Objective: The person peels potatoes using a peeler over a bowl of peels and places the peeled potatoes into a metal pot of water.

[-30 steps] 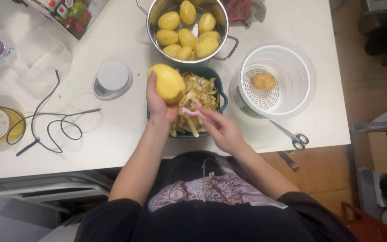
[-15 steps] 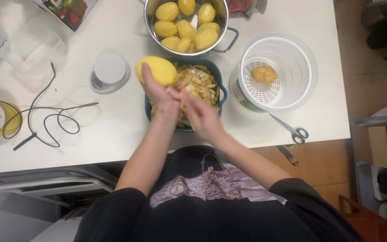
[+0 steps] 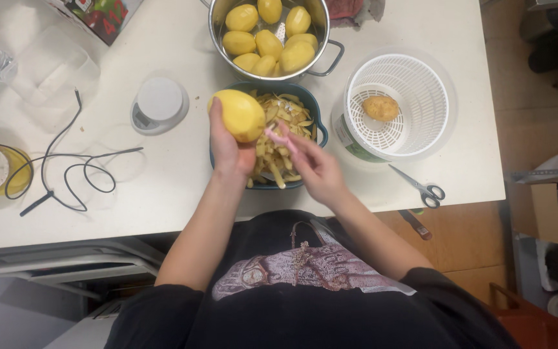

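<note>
White desk [image 3: 163, 181]: left hand [image 3: 228, 150] grips a peeled potato [image 3: 241, 115] over the peel bowl [image 3: 314, 116] at centre; right hand [image 3: 314, 167] pinches a pink peeler [image 3: 279, 137]. Slick potato could slip; blade might nick fingers.

Both forearms reach forward from the torso, bare to above the elbow, and converge toward each other. The left hand [image 3: 230, 145] is raised with the palm turned inward, fingers and thumb curled in a firm grasp, wrist slightly bent back. The right hand [image 3: 314, 169] sits just beside it, a little lower, fingers pinched together and angled toward the left hand.
</note>
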